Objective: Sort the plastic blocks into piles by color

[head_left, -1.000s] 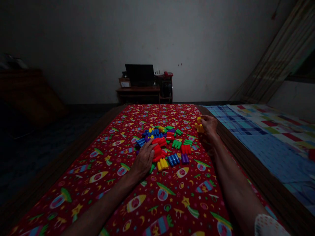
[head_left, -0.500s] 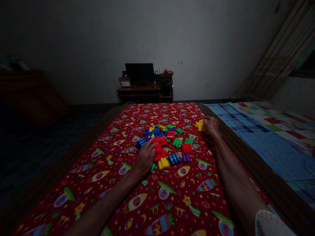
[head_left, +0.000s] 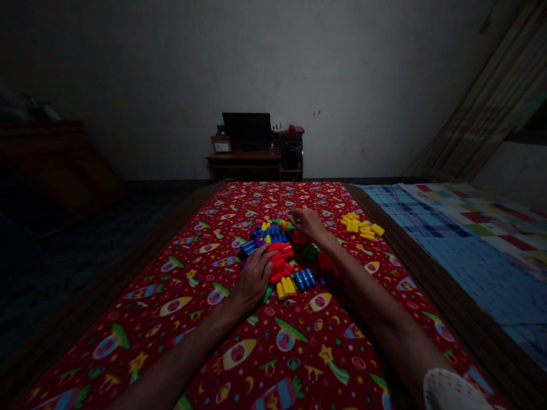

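A heap of coloured plastic blocks (head_left: 280,256), red, blue, yellow, green and purple, lies in the middle of a red patterned cloth (head_left: 265,353). My left hand (head_left: 252,280) rests flat at the heap's near left side, fingers touching red blocks. My right hand (head_left: 308,223) reaches over the far side of the heap, fingers curled down onto blocks there; what it grips is hidden. A small group of yellow blocks (head_left: 362,225) lies apart at the right of the cloth.
A wooden border (head_left: 431,285) runs along the cloth's right side, with a blue checked sheet (head_left: 470,245) beyond. A dark desk with a monitor (head_left: 254,149) stands at the far wall. The floor to the left is dark.
My right hand left the yellow blocks at the right and swung left to the far side of the heap. The yellow group now lies uncovered. My left hand has stayed put.
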A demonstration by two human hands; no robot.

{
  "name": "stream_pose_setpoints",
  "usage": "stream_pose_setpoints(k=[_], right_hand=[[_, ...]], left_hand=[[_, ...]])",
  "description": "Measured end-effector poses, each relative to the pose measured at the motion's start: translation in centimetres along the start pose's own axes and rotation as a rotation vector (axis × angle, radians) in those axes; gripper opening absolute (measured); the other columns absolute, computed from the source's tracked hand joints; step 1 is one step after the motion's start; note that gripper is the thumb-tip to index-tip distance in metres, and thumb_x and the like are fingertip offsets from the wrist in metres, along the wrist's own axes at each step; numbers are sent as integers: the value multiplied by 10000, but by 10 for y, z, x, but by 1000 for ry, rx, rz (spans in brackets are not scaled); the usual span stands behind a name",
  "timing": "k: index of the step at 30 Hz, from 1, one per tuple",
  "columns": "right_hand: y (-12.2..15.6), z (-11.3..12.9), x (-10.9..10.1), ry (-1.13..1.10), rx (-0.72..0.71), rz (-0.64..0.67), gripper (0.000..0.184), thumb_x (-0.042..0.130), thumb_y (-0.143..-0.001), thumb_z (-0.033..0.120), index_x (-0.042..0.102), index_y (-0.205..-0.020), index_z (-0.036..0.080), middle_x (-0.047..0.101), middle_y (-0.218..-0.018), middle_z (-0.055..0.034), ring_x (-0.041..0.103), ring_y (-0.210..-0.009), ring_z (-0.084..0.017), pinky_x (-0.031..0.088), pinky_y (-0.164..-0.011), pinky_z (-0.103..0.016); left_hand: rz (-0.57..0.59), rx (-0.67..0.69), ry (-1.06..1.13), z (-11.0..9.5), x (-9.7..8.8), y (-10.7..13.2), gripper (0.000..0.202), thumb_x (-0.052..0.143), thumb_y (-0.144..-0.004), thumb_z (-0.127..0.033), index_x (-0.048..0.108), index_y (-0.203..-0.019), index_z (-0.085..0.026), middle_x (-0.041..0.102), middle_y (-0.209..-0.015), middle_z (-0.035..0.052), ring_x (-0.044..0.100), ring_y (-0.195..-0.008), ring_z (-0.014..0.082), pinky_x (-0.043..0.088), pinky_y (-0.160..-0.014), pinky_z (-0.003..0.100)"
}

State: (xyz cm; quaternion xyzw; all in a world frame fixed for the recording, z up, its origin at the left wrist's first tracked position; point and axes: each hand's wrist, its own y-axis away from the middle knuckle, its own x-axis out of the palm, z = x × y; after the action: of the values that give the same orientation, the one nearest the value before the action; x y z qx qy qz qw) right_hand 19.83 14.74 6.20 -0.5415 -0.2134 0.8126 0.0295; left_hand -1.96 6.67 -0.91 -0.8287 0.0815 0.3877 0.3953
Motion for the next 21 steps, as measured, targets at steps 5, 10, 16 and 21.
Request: stream_pose_setpoints(k=[5, 10, 16, 21], right_hand=[[-8, 27, 28, 144, -1, 140, 290, 456, -905, 200, 693, -1069, 164, 710, -1023, -143, 642, -943, -226, 439, -762, -276], [0, -8, 5, 36, 50, -36, 291, 472, -875, 170, 697, -1060, 166, 728, -974, -108, 656, -866, -199, 447, -742, -258], [34, -99, -56, 142, 260, -361, 326, 479, -830, 165, 723, -1046, 148, 736, -959, -112, 669, -856, -219, 480, -799, -306], [69, -149, -79, 405, 395, -251, 365, 469, -821, 131, 716, -1089, 148, 728, -981, -152, 665, -899, -249, 475, -768, -307]], left_hand=[[8, 8, -8, -2, -2, 0, 374, 309, -972, -266, 556, -1238, -179, 510, -1377, 133, 479, -1287, 241, 422, -1078, 470], [15, 13, -8, -4, -4, 0, 364, 307, -978, -263, 550, -1233, -173, 521, -1363, 134, 487, -1277, 230, 417, -1080, 463], [8, 13, -1, -2, -2, 0, 352, 314, -977, -264, 546, -1233, -195, 513, -1374, 119, 485, -1281, 229, 413, -1083, 460], [-8, 34, -10, -1, 0, -1, 352, 306, -980, -264, 548, -1218, -173, 522, -1362, 131, 488, -1280, 227, 417, -1081, 454]])
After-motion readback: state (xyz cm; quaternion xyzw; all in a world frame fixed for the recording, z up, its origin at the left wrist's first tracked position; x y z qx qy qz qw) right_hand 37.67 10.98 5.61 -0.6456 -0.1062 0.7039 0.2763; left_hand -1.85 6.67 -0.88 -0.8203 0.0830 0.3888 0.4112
